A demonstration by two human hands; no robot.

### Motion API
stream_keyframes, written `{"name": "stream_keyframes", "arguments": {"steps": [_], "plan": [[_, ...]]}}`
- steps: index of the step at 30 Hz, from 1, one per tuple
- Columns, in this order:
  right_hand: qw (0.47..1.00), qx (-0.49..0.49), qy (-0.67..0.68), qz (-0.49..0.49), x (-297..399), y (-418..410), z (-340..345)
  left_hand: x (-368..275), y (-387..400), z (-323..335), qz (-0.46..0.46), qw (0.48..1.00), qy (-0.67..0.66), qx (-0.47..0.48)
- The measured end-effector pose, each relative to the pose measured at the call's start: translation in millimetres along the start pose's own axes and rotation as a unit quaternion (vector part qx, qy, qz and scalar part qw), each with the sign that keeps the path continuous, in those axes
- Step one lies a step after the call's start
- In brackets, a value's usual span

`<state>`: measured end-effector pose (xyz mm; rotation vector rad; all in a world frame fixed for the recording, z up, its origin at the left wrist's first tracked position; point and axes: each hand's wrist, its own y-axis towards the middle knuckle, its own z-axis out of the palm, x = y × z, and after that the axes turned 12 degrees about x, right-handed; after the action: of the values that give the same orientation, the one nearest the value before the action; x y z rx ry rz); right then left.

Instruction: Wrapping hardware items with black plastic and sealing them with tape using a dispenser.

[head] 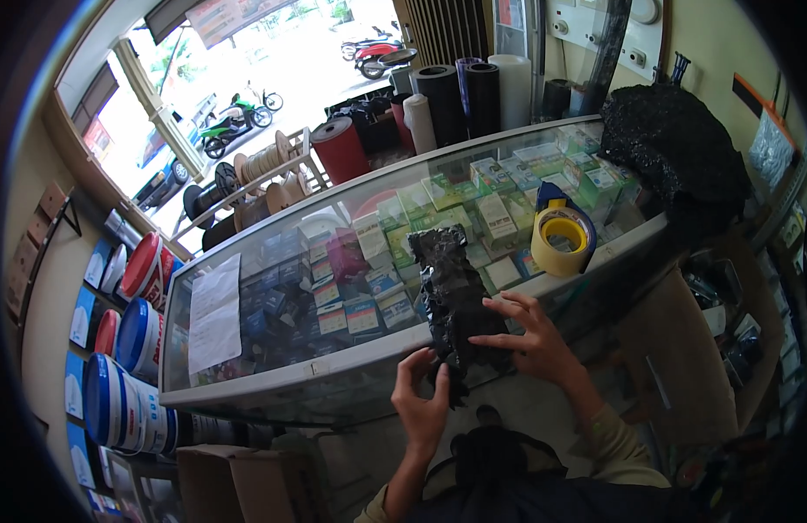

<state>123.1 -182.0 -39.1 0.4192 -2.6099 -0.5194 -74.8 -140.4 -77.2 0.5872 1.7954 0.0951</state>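
Note:
A long package wrapped in crinkled, shiny black plastic [448, 281] lies on the glass display counter [292, 356], its near end hanging past the front edge. My left hand [423, 399] pinches the loose plastic at that near end between thumb and fingers. My right hand [531, 337] has its fingers spread, with the fingertips against the package's right side. Right of the package, a tape dispenser [588, 229] with a blue body and a wide roll of tape [552, 252] rests on the counter.
Crumpled black plastic [671, 144] is heaped at the counter's right end. A paper sheet [214, 314] lies on the left glass, above boxed goods inside. Cardboard boxes [678, 366] stand at right and lower left. Paint buckets [126, 405] line the left wall.

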Motion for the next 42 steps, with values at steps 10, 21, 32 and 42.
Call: {"name": "stream_keyframes", "arguments": {"steps": [10,21,32,42], "plan": [[0.998,-0.028,0.06,-0.013,8,-14,20,-2,-5,43,-0.088,0.96,-0.248,-0.096],[0.995,-0.033,0.089,-0.004,13,-17,11,38,-44,53,0.177,0.982,0.052,-0.027],[0.996,-0.008,0.091,-0.023,25,-22,1,12,3,29,0.249,0.936,0.224,-0.105],[0.99,0.002,0.122,-0.065,32,-22,-7,15,39,3,0.384,0.899,0.209,0.015]]}}
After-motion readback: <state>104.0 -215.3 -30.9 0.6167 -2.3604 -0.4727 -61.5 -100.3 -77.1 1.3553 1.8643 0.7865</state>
